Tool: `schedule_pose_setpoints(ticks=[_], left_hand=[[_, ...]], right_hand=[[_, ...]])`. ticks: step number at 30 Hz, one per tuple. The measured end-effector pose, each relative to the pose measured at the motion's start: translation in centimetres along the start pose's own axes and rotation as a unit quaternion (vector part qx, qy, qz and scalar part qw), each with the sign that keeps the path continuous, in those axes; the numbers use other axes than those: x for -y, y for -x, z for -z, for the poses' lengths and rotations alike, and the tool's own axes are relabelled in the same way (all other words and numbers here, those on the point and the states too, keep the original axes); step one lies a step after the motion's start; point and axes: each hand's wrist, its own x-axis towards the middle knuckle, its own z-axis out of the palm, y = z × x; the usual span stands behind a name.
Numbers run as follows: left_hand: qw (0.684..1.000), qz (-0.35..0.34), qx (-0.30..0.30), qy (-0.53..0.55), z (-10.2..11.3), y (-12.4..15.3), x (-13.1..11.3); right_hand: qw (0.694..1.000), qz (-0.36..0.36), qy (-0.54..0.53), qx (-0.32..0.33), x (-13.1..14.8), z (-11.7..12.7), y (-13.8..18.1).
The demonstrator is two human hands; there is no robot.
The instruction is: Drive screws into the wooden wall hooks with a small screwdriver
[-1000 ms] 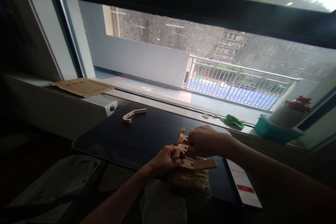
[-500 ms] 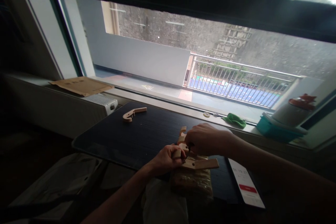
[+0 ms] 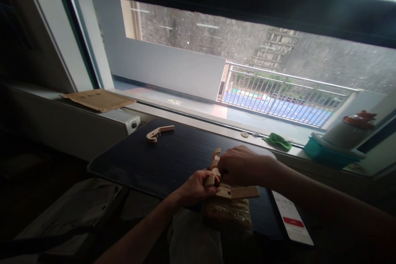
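Left hand [image 3: 196,185] pinches the near hook [image 3: 244,192] by its curled end, over a wrapped pack [image 3: 229,212]; right hand [image 3: 239,165] bears in just beyond, grip unclear. Probable fault: hook skidding on slick wrap under uneven pressure.

Smooth, matt wood forms the angled strip [image 3: 244,192] at lower centre and the hooked piece [image 3: 152,134] left of centre, against a faintly grained tabletop [image 3: 130,161], glossy crinkled plastic wrapping [image 3: 236,210] below the strip, a matt paper envelope [image 3: 103,99] at left, soft-looking cloth [image 3: 279,141] and shiny metal railing [image 3: 293,78] at right.
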Motion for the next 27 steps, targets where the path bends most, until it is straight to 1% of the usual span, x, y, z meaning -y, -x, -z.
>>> schedule_pose_setpoints(ticks=[8, 12, 16, 19, 22, 27], left_hand=[[1.0, -0.014, -0.005, -0.002, -0.02, -0.02, -0.05], [1.0, -0.001, -0.018, -0.025, -0.05, -0.04, 0.01], [1.0, 0.0, -0.009, -0.021, -0.01, -0.06, -0.25], [1.0, -0.006, -0.003, -0.017, 0.04, -0.02, -0.57], [1.0, 0.0, -0.007, -0.02, 0.04, 0.01, -0.67], [1.0, 0.008, -0.011, -0.016, 0.01, -0.05, -0.46]], right_hand=[[1.0, 0.002, -0.024, -0.009, -0.19, -0.6, -0.05], [0.999, -0.01, -0.034, 0.005, -0.48, -0.62, 0.07], [0.999, -0.02, -0.026, 0.022, -0.17, -0.16, -0.01], [0.999, -0.003, -0.023, 0.032, 0.03, 0.1, -0.33], [0.998, 0.012, -0.035, 0.042, -0.35, -0.03, -0.68], [0.997, -0.025, -0.048, 0.046, -0.87, -0.23, -0.66]])
